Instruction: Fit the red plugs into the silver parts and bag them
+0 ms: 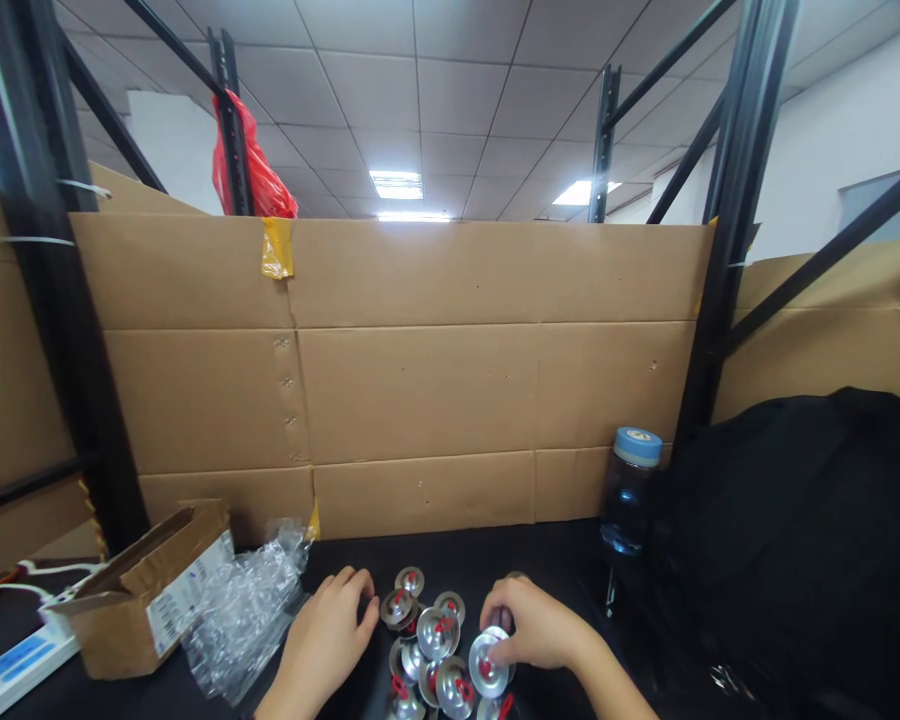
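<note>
Several round silvery metal discs with red centres (437, 633) lie in a loose pile on the black table, low in the middle of the head view. My right hand (531, 622) is at the pile's right side, its thumb and fingers closed on a metal disc (489, 666). My left hand (333, 630) rests on the table just left of the pile. Its fingers are bent and the fingertips lie close to the discs; whether anything is under them is hidden.
An open cardboard box (131, 610) and crumpled clear plastic wrap (251, 610) stand left, beside a white power strip (26, 665). A blue-capped bottle (627, 500) and a large black bag (802, 540) are at right. Cardboard panels (420, 390) close off the back.
</note>
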`<state>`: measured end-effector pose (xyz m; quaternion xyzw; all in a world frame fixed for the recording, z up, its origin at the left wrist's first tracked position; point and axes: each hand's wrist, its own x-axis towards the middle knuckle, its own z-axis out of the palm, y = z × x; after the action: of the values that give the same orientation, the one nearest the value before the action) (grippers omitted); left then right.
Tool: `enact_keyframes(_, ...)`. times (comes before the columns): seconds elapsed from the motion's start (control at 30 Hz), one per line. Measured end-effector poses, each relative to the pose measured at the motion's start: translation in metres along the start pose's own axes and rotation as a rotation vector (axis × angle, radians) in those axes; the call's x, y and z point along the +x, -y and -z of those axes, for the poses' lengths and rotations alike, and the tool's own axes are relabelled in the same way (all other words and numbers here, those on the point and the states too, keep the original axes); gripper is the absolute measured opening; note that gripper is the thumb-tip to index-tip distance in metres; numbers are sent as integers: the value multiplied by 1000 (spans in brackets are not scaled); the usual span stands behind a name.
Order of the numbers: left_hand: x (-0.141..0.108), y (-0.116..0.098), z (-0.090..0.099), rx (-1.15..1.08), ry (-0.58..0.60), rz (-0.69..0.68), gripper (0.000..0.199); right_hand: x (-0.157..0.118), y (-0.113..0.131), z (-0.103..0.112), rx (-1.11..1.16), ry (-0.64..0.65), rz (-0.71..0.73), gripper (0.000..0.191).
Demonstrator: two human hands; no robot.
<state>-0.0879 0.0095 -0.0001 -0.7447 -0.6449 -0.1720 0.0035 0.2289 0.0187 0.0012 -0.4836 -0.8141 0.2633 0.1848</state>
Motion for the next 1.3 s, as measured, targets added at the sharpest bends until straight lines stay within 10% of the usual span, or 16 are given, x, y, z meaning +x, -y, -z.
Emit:
enact_keyframes(0.97,-7,-26,-5,-383,31,-84,19,7,9,1,197,-207,-16,13)
enact_keyframes(1.3,-12,-45,-4,-560,57,-382,29,14,18,-18,340,-280,37,3)
